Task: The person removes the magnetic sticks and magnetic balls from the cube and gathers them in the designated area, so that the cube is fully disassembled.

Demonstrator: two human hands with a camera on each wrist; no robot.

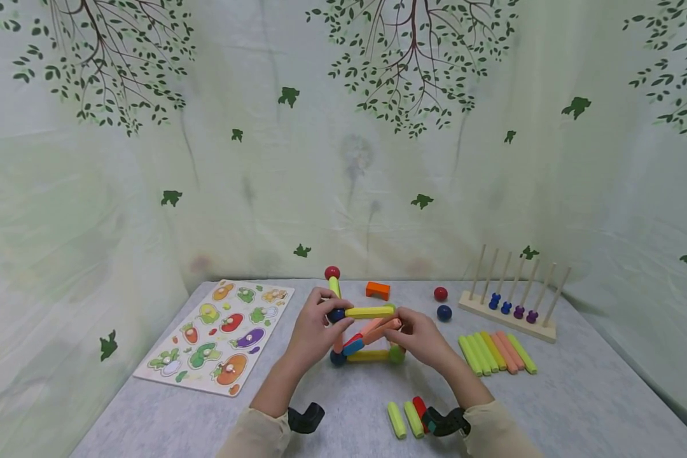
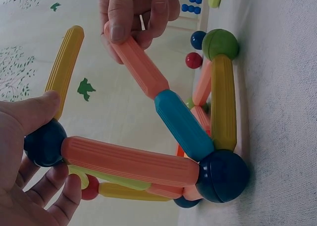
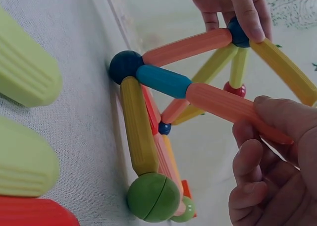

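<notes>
Above the bench (image 1: 166,420), your left hand (image 1: 311,331) pinches a navy ball (image 2: 45,142), your right hand (image 1: 423,337) a coral rod (image 2: 143,70): apparently a joining step, next calling for steady rod alignment

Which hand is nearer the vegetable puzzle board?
Left: the left hand is right of the vegetable puzzle board, not touching it; the right hand is farther right.

No text or number is legible; any on the picture board (image 1: 214,337) by the left edge of the tabletop (image 1: 584,401) may be too small.
</notes>
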